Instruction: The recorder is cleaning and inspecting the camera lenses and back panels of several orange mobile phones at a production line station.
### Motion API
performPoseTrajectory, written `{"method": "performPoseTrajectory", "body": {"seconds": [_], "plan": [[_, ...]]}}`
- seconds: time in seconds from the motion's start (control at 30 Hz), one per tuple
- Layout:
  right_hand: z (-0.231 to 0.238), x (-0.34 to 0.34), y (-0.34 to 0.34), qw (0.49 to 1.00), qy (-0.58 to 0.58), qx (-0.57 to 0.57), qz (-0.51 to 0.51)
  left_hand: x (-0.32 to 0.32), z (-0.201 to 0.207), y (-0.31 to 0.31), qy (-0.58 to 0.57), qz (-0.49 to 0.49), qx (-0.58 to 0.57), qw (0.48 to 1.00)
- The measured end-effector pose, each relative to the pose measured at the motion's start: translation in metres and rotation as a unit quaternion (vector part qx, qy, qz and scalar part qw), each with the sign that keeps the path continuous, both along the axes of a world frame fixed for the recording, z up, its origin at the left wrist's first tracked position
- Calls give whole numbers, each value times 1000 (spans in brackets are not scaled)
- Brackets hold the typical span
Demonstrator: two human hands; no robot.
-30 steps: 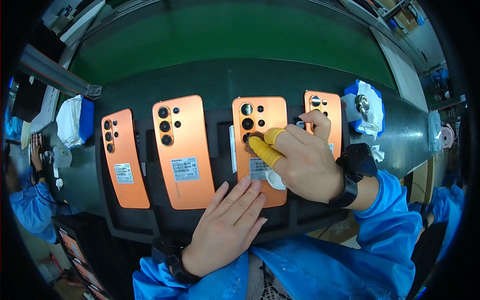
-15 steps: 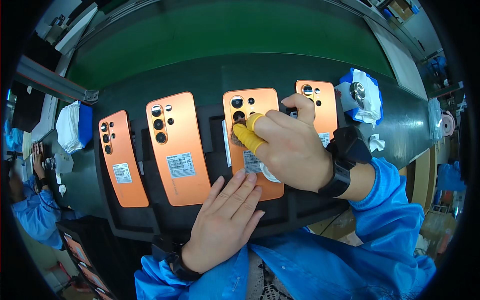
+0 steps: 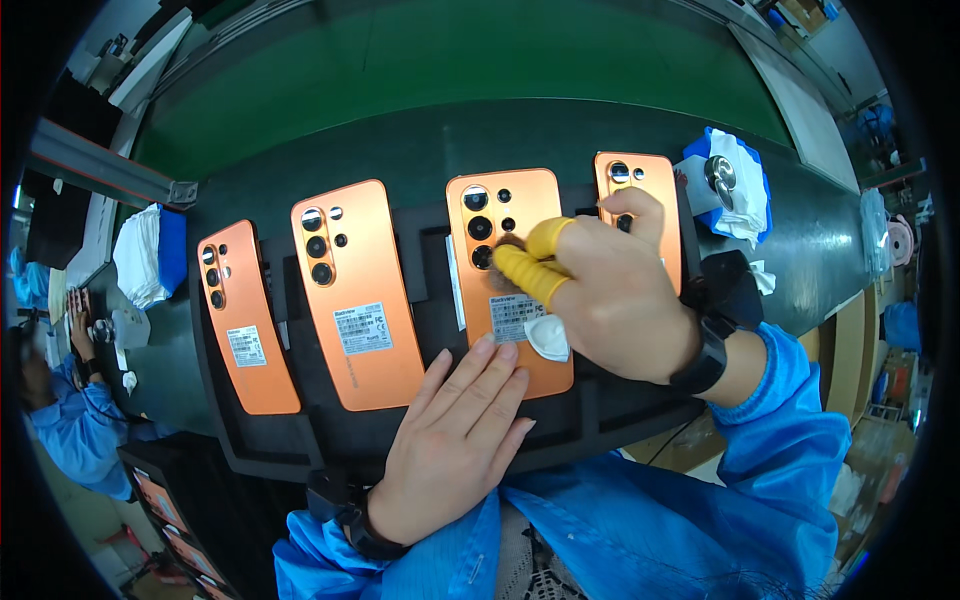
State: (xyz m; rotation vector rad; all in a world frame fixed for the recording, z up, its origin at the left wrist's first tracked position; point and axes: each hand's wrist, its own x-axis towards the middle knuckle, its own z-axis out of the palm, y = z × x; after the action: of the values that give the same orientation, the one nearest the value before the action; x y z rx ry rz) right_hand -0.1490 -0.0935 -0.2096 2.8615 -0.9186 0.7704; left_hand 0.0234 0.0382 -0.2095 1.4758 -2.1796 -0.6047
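My right hand (image 3: 620, 295), with yellow finger cots on the thumb and a finger, pinches what looks like a small brown-bristled brush (image 3: 505, 272). Its bristles touch the back of an orange phone (image 3: 470, 190), just below the three large camera lenses. A folded white wipe (image 3: 547, 338) pokes out beneath the same hand, over the phone's label. Flat and open, my left hand (image 3: 455, 425) rests its fingertips on that phone's lower end. Three similar phones lie lens side up: one at far left (image 3: 265, 375), another left of centre (image 3: 375, 280), and the third at right (image 3: 655, 190), partly covered by my right hand.
The phones lie on a black compartmented tray (image 3: 260, 450) on a dark green bench (image 3: 400, 135). Blue boxes of white cloths stand at left (image 3: 172, 250) and right (image 3: 765, 215). A crumpled white wipe (image 3: 762, 278) lies at right. Another person in blue (image 3: 75, 420) works at far left.
My right hand has moved slightly right with the brush, away from the lenses' left side, uncovering the lowest large lens. My left hand has stayed on the phone.
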Motion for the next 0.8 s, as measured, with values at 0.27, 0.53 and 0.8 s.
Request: {"method": "performPoseTrajectory", "body": {"seconds": [0.27, 0.53, 0.8], "plan": [[3, -2, -7, 996, 37, -28, 73, 0, 2, -2, 4, 8, 7, 1000], [1, 2, -12, 996, 17, -15, 87, 1, 3, -1, 8, 17, 14, 1000], [0, 8, -13, 995, 30, -17, 89, 3, 2, -2, 20, 12, 17, 1000]]}}
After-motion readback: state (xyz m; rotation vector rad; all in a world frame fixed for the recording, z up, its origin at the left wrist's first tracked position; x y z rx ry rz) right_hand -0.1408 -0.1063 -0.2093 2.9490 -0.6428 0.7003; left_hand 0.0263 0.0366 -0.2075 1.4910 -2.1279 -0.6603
